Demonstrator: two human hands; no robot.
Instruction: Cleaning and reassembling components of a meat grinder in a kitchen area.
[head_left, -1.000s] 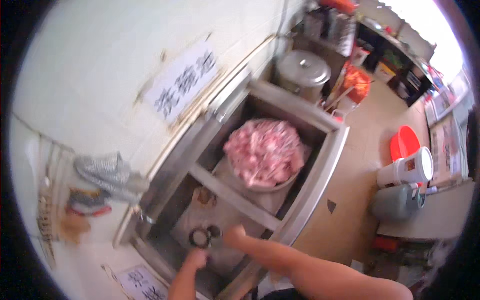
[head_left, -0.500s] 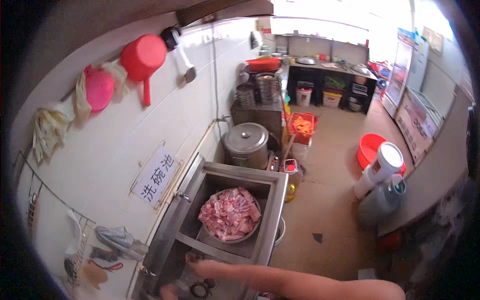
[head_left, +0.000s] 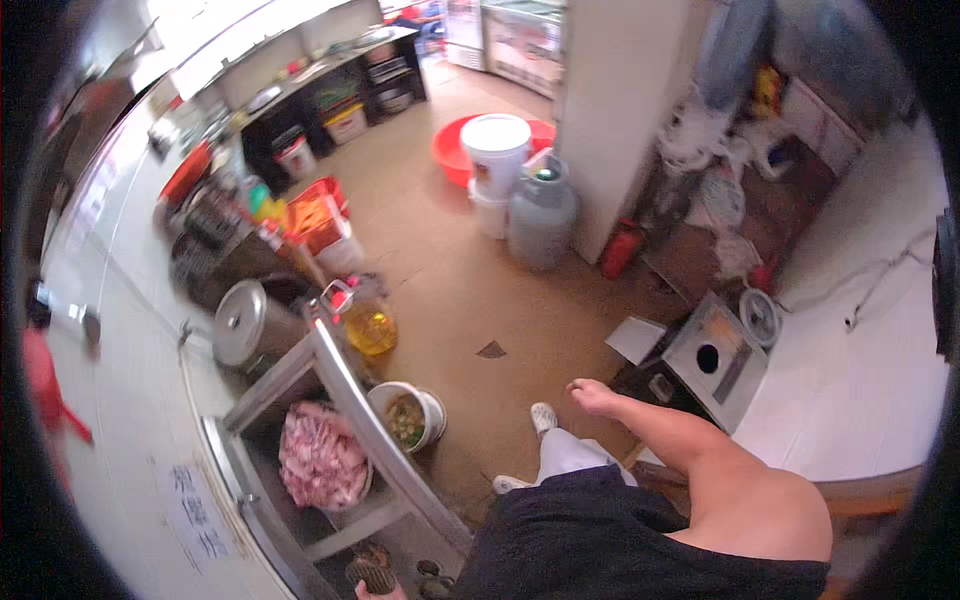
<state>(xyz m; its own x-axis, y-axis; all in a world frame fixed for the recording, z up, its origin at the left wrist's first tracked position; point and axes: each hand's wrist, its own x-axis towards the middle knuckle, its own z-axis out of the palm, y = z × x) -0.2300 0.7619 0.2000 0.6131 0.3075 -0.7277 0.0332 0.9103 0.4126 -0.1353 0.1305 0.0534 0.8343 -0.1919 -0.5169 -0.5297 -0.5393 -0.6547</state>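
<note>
At the lower edge my left hand (head_left: 388, 591) shows only in part inside the near sink basin, its fingers closed on a small ribbed, brownish-grey thing (head_left: 370, 574) whose kind I cannot make out. My right hand (head_left: 594, 397) is out over the floor to the right of the sink, fingers curled together. What it holds, if anything, is too small to name. A round bowl heaped with raw pink meat (head_left: 322, 458) sits in the far basin of the metal sink (head_left: 365, 528). Small dark round things (head_left: 432, 575) lie beside my left hand.
Beside the sink stand a white bucket with food scraps (head_left: 408, 418), an oil jug (head_left: 370, 326) and a lidded pot (head_left: 247, 325). A gas cylinder (head_left: 542, 222) and stacked white buckets (head_left: 496, 150) stand farther off. A metal box with a round hole (head_left: 712, 362) is at right.
My view has swung to the right. My right arm has come out of the sink and now reaches over the floor. My left hand stays low in the near basin.
</note>
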